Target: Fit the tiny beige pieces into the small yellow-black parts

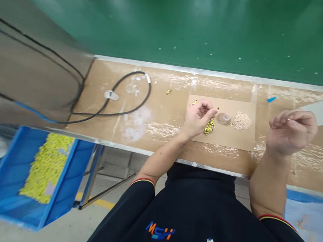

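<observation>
Hands work apart above a tape-glossed brown bench [158, 124], the left [205, 112] pinched over yellow-and-black pieces [209, 126] heaped on flat, matte cardboard [223, 139], the right [294, 125] closed at thumb and forefinger beyond its edge. Between the yellow-and-black heap and a pale, grainy pile [242, 121] stands a round, clear container [224, 118].

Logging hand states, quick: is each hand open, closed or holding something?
Left hand: pinched closed beside the yellow-and-black pieces; whether it holds one cannot be told.
Right hand: closed, thumb against curled fingers; anything held is too small to tell.
</observation>
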### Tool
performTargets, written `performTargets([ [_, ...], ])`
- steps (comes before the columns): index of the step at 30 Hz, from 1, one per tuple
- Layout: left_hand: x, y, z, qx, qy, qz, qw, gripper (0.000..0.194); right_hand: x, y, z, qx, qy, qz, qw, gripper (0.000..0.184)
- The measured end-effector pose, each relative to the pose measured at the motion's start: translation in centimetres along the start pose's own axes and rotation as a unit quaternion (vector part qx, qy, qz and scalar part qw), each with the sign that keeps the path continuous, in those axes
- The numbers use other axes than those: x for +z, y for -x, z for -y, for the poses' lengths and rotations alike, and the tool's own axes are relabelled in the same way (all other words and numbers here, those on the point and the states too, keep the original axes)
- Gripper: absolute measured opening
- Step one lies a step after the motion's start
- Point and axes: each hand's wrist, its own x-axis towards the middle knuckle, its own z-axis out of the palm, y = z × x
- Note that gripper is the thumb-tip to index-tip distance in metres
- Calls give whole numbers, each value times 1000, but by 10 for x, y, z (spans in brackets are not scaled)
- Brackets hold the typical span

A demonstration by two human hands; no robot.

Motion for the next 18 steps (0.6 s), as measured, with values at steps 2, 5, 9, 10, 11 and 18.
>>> performTargets([
  [2, 3, 0, 4, -38, 29, 6, 999, 35, 7, 3, 0, 13, -5, -4, 1000, 11],
  [5, 4, -1, 5, -65, 59, 6, 996, 40, 12, 6, -2, 15, -12, -9, 1000, 7],
  [9, 2, -2, -3, -115, 127, 22, 985, 48, 18, 12, -5, 23, -16, 20, 999, 11],
  [10, 2, -2, -6, -135, 143, 30, 980, 49, 20, 14, -6, 26, -16, 32, 999, 12],
  [11, 2, -1, -8, -154, 157, 36, 975, 50, 22, 18, -5, 28, -13, 47, 998, 12],
  [18, 9, 6, -10, -210, 237, 33, 948, 51, 42, 50, -3, 38, 33, 184, 982, 10],
])
